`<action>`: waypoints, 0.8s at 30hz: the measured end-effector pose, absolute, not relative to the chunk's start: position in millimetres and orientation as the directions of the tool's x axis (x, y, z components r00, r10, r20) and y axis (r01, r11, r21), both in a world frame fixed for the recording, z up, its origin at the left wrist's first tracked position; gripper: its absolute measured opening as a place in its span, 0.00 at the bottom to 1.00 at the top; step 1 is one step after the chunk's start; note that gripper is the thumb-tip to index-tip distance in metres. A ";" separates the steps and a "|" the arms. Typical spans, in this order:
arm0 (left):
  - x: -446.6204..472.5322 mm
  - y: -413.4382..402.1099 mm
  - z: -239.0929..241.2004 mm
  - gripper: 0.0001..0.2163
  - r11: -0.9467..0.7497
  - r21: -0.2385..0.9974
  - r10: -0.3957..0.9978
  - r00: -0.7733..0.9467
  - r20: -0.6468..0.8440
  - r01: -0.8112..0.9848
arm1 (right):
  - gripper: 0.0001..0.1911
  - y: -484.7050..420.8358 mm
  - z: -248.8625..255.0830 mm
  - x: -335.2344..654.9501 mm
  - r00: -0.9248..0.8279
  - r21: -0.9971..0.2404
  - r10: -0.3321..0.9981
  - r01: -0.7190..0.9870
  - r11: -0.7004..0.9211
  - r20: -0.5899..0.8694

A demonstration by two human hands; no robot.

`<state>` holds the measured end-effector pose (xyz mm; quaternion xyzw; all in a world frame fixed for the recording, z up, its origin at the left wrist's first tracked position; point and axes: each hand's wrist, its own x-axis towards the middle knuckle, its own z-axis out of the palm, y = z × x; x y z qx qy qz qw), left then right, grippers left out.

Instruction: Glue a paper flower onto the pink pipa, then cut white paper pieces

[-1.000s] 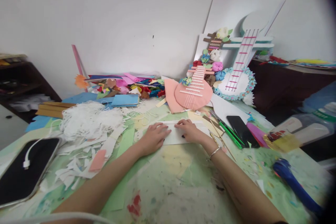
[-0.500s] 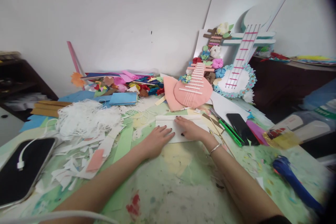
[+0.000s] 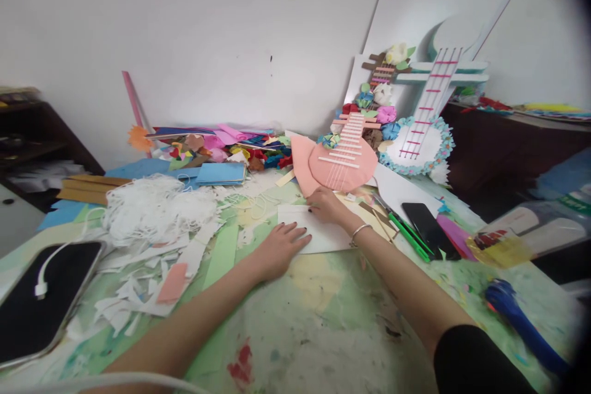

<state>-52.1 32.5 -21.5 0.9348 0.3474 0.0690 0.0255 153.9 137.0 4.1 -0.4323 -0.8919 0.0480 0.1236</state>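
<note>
A white sheet of paper (image 3: 318,233) lies flat on the paint-stained table (image 3: 314,320). My left hand (image 3: 279,247) rests flat on its near left corner, fingers spread. My right hand (image 3: 327,205) reaches to the sheet's far edge, fingertips curled down on the paper just in front of a pink paper guitar (image 3: 339,163). Whether those fingers pinch anything is hidden.
A heap of white paper scraps and string (image 3: 154,209) lies left. A tablet with a cable (image 3: 41,298) sits at the near left. A black phone (image 3: 427,225), green pens (image 3: 406,235) and a blue tool (image 3: 521,326) lie right. Coloured paper and a white guitar model (image 3: 422,129) stand behind.
My right hand has slid from the middle of the white sheet to its far edge near the pink guitar. My left hand stays on the near left corner.
</note>
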 end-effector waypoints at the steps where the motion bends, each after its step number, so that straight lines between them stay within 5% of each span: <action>1: -51.9 32.2 -20.9 0.27 -0.755 0.091 0.656 0.748 0.104 0.649 | 0.11 138.6 3.6 152.3 -0.608 -0.185 0.772 0.750 0.635 0.183; 19: -54.7 33.6 -20.2 0.25 -0.754 0.145 0.656 0.747 0.109 0.641 | 0.13 138.7 8.9 143.5 -0.517 -0.194 0.785 0.779 0.597 0.340; 24: -55.0 33.3 -20.6 0.25 -0.724 0.195 0.689 0.711 0.140 0.662 | 0.07 138.2 2.9 139.9 -0.569 -0.251 0.739 0.704 0.665 0.362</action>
